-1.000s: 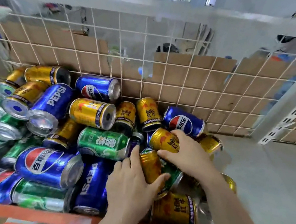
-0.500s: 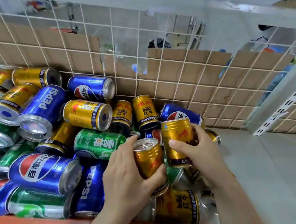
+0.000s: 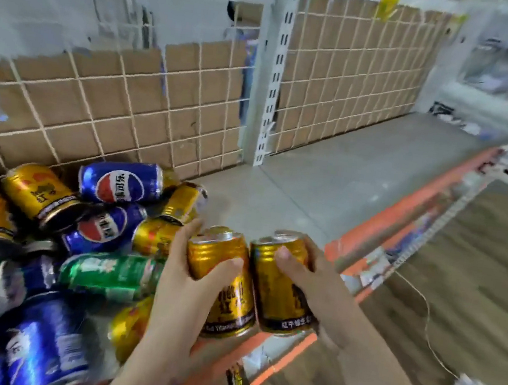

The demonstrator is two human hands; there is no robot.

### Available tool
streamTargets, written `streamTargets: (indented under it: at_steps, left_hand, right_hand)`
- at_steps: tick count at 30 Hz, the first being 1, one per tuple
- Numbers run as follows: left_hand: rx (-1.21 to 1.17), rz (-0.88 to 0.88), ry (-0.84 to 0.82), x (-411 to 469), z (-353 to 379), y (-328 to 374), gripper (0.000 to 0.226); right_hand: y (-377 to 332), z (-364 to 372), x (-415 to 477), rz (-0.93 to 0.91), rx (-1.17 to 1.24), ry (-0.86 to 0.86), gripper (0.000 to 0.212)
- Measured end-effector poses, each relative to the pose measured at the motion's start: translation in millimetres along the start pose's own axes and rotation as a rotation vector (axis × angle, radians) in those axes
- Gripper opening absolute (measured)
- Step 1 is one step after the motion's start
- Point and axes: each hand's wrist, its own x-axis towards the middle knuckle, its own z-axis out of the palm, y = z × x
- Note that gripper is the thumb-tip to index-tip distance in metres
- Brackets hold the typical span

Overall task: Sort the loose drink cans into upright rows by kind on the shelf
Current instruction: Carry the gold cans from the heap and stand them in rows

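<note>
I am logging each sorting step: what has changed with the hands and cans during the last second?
The left hand and the right hand each gripped a gold can lying in the pile, lifted it and carried it right, toward the bare shelf. The left gold can and the right gold can are now nearly upright, side by side. The rest of the pile seems unchanged.

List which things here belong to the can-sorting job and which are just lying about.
Belongs to the job:
left hand, gripping a gold can
right hand, gripping a second gold can
pile of loose cans
grey shelf

Just lying about:
white cable on the wooden floor
cardboard backing
</note>
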Motion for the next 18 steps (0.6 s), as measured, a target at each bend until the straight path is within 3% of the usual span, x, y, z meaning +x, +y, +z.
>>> streamTargets:
  at_steps: [4,9,13,18]
  left_hand:
    - [0.016,-0.099,-0.12,-4.1,77.3,-11.1,0.067]
    - [0.016,-0.183,-0.319,-10.8,190.5,-30.7,0.061]
    - [0.108,-0.149,-0.425,-14.2,277.5,-44.9,0.065]
    - [0.226,-0.002,-0.539,-0.5,370.8,-50.5,0.041]
  right_hand:
    - [8.1,-74.6,-28.9,-0.005,0.025,0.139,0.041]
    - [14.0,-185.9,-57.9,-0.02,-0.05,0.26,0.052]
    - [18.2,-274.1,-69.8,-0.04,-0.105,0.328,0.05]
    - [21.8,-361.8,-71.7,-0.066,-0.092,0.391,0.045]
